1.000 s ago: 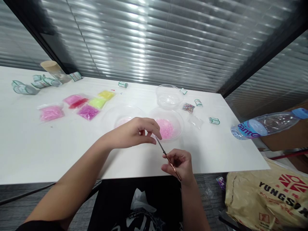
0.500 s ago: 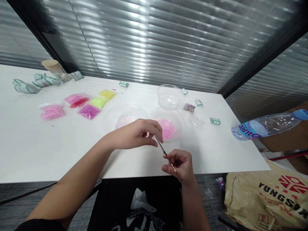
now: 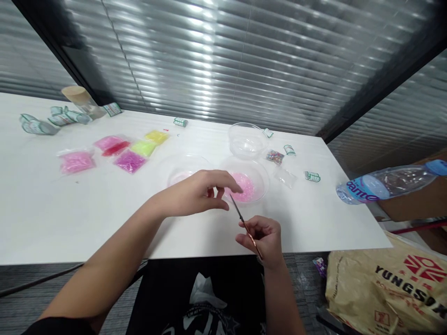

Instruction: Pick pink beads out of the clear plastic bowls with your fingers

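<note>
In my right hand [image 3: 263, 237] is a pair of small scissors [image 3: 240, 217] with copper-coloured handles, its dark blades together and aimed up and to the left. My left hand [image 3: 213, 190] hovers by the blade tips. Its thumb and index finger are apart, with nothing visible between them; the other fingers curl under. Behind the hands, a clear plastic bowl [image 3: 262, 190] holds pink beads [image 3: 244, 187]. Another clear bowl [image 3: 199, 160], with some pale pink in it, is partly hidden by my left hand. A third clear bowl [image 3: 247, 139] stands farther back.
Bags of pink beads [image 3: 77, 162], purple beads [image 3: 130, 161] and yellow beads [image 3: 156, 137] lie left. A multicoloured bead bag [image 3: 275, 157] and a clear bag [image 3: 285, 177] lie right, near a green-and-white packet [image 3: 312, 176]. A water bottle [image 3: 380, 184] shows at right; a wooden-lidded jar [image 3: 82, 100] stands back left.
My left index finger has lifted and straightened away from the thumb, coming off the scissor tips. The scissors and my right hand have shifted only slightly.
</note>
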{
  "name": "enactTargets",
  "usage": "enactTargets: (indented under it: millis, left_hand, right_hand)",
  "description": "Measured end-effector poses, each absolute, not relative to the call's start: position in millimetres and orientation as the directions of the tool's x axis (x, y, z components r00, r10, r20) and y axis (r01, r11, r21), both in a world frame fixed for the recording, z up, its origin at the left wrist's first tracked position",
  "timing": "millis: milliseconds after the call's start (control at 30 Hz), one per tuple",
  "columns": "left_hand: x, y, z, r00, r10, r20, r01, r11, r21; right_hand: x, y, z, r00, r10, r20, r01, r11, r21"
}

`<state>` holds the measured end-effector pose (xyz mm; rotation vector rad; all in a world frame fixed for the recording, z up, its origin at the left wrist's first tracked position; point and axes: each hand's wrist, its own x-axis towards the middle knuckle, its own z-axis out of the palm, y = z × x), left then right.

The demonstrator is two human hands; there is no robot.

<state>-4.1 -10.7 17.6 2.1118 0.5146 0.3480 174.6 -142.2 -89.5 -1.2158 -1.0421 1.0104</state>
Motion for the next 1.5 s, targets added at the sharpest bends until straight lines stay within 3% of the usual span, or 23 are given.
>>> enactTargets:
  millis: [167,233,367,433,700,933,1100,1367,1500]
  left_hand:
    - [-28.3,4.6,19.1,0.68,0.721,0.135,0.425,-0.538,0.728]
    - [-39.1,12.6,17.5,0.643,0.764,0.058,0.549,-0.513,0.66]
    - [-49.2,21.2,7.3,0.628,0.732,-0.266,0.734,-0.442,0.516]
    - [-49.1,21.8,-0.3,0.608,0.712,-0.35,0.772,-0.428,0.471]
    - [-48.5,25.1,-22.1,0.598,0.715,-0.361,0.785,-0.431,0.445]
    - [-49.2,24.0,-20.4,0.631,0.731,-0.258,0.73,-0.448,0.516]
    - [-46.8,22.7,-10.7,0.63,0.742,-0.23,0.734,-0.472,0.488]
    - [-34.1,10.5,5.5,0.654,0.73,0.199,0.496,-0.613,0.615]
    - [-24.3,0.2,7.6,0.643,0.714,0.277,0.402,-0.622,0.672]
  right_hand:
    - [173.8,-140.0,-88.4,0.353,0.935,-0.016,-0.06,0.006,-0.998]
    - [173.5,-138.6,-87.7,0.394,0.918,-0.047,-0.068,-0.022,-0.997]
    - [173.9,-136.4,-87.6,0.419,0.905,-0.073,-0.085,-0.041,-0.995]
    - [174.2,-136.1,-88.4,0.428,0.9,-0.084,-0.094,-0.048,-0.994]
    - [173.2,-136.1,-89.6,0.447,0.888,-0.106,-0.119,-0.059,-0.991]
    - [173.0,-135.7,-88.7,0.447,0.886,-0.125,-0.141,-0.069,-0.988]
    - [174.1,-136.6,-90.7,0.438,0.892,-0.115,-0.127,-0.066,-0.99]
    - [173.2,-138.6,-87.0,0.357,0.933,-0.053,-0.095,-0.02,-0.995]
    - [173.0,-140.2,-85.7,0.278,0.96,-0.013,-0.078,0.01,-0.997]
